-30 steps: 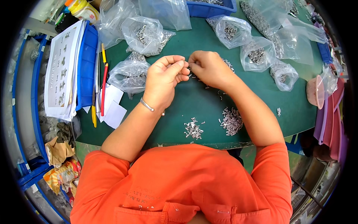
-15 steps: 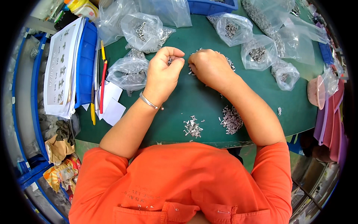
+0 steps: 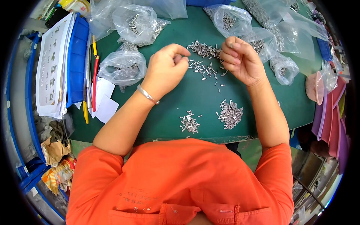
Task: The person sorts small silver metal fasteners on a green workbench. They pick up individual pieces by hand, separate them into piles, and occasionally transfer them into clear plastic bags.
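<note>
My left hand [image 3: 167, 68] hovers at the left edge of a heap of small silvery metal pieces [image 3: 204, 48], its thumb and forefinger drawn together. Whatever may be between those fingertips is too small or hidden to make out. To the right of the heap, my right hand [image 3: 243, 62] is raised with its fingers curled in and thumb against the forefinger; its contents cannot be made out. Loose pieces [image 3: 203, 69] lie scattered between the hands. Nearer my body sit two smaller piles, a right one [image 3: 230, 114] and a left one [image 3: 190, 122].
Open clear bags of metal parts stand at the far left [image 3: 137, 24], by my left forearm [image 3: 123, 70] and at the far right [image 3: 228, 20]. A blue bin [image 3: 78, 60] with printed sheets, a red pen [image 3: 95, 80] and paper slips [image 3: 107, 108] line the left side. A pink bowl [image 3: 314, 88] sits right.
My right hand has lifted off the heap and moved right, turning its curled fingers upward and uncovering the pieces. My left hand stays near the heap, its fingers turned slightly. The view has shifted a little.
</note>
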Tool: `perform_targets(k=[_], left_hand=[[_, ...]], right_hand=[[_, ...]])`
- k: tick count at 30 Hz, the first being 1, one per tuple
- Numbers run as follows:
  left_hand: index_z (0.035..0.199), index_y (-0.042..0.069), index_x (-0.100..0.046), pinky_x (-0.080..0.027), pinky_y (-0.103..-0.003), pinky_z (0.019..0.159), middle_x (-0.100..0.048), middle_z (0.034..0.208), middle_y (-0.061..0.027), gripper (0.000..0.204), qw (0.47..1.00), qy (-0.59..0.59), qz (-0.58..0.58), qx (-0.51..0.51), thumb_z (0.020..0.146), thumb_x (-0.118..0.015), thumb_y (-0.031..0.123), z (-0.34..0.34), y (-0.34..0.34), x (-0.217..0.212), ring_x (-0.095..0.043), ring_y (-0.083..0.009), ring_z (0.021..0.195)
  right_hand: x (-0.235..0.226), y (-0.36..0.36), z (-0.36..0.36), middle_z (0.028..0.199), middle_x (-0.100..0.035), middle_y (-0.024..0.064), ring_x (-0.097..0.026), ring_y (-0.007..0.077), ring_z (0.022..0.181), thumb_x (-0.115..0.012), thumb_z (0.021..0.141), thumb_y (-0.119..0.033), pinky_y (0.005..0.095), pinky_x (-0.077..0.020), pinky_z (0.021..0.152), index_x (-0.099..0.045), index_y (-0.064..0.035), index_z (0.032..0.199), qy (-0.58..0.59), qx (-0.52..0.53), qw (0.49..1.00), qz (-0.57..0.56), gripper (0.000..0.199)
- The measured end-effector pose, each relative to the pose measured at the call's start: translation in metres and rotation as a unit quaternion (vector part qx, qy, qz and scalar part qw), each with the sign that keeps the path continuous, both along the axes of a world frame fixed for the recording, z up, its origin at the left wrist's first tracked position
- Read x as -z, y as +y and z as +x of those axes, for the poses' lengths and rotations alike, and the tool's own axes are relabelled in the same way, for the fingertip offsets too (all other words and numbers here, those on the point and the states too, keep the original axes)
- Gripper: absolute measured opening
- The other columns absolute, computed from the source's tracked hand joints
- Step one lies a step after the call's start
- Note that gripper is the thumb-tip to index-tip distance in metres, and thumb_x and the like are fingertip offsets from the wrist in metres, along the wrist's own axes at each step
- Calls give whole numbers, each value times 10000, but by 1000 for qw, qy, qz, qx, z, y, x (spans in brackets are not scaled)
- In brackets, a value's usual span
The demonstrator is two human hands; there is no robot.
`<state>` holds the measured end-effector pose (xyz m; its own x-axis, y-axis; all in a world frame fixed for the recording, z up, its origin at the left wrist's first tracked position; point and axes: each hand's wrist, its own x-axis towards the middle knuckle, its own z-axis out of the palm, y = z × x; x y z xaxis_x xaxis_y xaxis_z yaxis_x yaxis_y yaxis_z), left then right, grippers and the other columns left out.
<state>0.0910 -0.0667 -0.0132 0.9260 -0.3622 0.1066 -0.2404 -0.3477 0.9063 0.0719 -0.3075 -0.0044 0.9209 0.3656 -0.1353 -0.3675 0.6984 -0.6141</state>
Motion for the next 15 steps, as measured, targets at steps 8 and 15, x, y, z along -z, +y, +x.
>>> perform_targets(k=[8,15], left_hand=[[916,14,-689,-474,-373,604,-559,726,-118,127,972,-173,134,81,797,-706,57,-3,0,14,-583,-273,640],[928,15,-693,-482,-378,622,-582,752,-129,146,966,-207,111,111,782,-694,-1,-10,6,9,-587,-303,673]], right_hand=[[-11,8,-16,701,-575,37,-359,52,489,-519,876,-41,208,-320,455,-628,-10,942,7,-33,968,-249,131],[-7,36,-40,824,-691,186,-669,378,769,-574,838,-116,475,-539,697,-691,-88,1093,-320,-34,604,-729,282]])
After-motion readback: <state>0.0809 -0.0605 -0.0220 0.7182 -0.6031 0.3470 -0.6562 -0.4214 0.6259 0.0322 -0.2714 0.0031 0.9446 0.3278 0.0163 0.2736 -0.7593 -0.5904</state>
